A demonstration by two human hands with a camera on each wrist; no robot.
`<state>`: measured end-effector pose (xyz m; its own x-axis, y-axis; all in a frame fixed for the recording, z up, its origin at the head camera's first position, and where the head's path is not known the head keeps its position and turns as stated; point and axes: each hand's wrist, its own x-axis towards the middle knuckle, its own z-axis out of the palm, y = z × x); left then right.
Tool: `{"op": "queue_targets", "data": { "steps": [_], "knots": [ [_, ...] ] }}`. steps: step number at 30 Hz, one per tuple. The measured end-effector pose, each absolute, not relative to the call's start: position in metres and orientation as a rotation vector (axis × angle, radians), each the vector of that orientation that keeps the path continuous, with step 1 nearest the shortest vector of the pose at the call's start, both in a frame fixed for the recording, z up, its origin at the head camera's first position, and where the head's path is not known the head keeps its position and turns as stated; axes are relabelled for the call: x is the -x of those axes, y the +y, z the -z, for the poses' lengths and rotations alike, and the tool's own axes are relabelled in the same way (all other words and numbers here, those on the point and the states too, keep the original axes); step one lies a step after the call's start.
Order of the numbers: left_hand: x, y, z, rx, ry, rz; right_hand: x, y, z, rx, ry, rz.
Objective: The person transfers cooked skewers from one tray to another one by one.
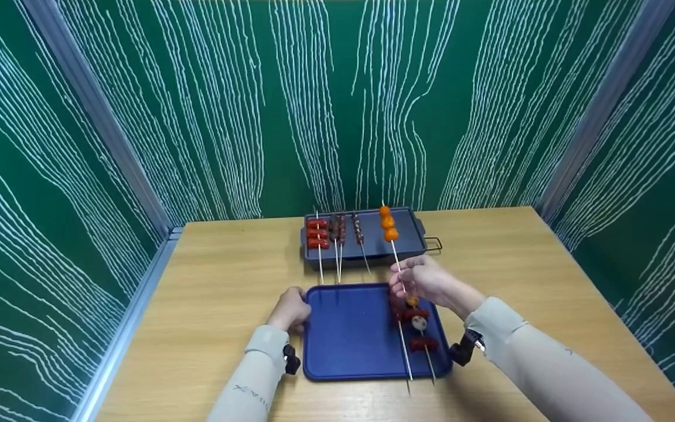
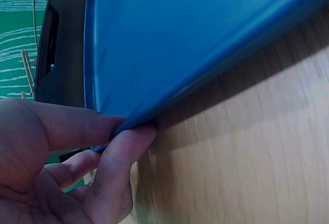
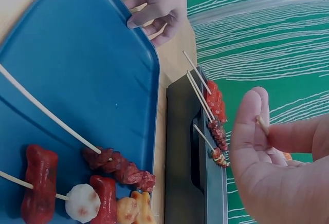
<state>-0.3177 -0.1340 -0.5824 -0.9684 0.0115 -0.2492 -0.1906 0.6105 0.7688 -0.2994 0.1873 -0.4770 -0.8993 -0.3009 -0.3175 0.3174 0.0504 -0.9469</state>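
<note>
My right hand [image 1: 428,282] pinches the bare stick of a skewer with orange balls [image 1: 388,225], whose balls are over the right part of the grill pan [image 1: 378,249]; whether they touch it I cannot tell. On the blue tray's [image 1: 349,340] upper left edge, my left hand [image 1: 290,309] grips the rim between thumb and fingers [image 2: 131,142]. At the tray's right side lie a dark red meat skewer [image 3: 121,168] and a mixed skewer [image 3: 82,203] with sausage pieces and a white round slice. In the right wrist view, the hand hides most of the orange balls.
Toward the left of the pan lie a skewer of red pieces [image 1: 317,233], two dark meat skewers [image 1: 337,225] and a thinner skewer [image 1: 358,228], their sticks over the front edge. A wire handle [image 1: 434,243] juts out right. Green patterned walls [image 1: 296,105] surround the wooden table [image 1: 214,328].
</note>
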Motion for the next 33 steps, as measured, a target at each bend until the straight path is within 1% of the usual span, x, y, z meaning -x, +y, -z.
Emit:
{"op": "queue_targets", "data": {
  "steps": [20, 33],
  "knots": [
    [0.316, -0.134, 0.579, 0.13, 2.593, -1.283, 0.278, 0.188, 0.479, 0.116, 1.865, 1.851],
    [0.317, -0.132, 0.58, 0.137, 2.598, -1.286, 0.263, 0.19, 0.487, 0.114, 1.902, 1.796]
  ]
}}
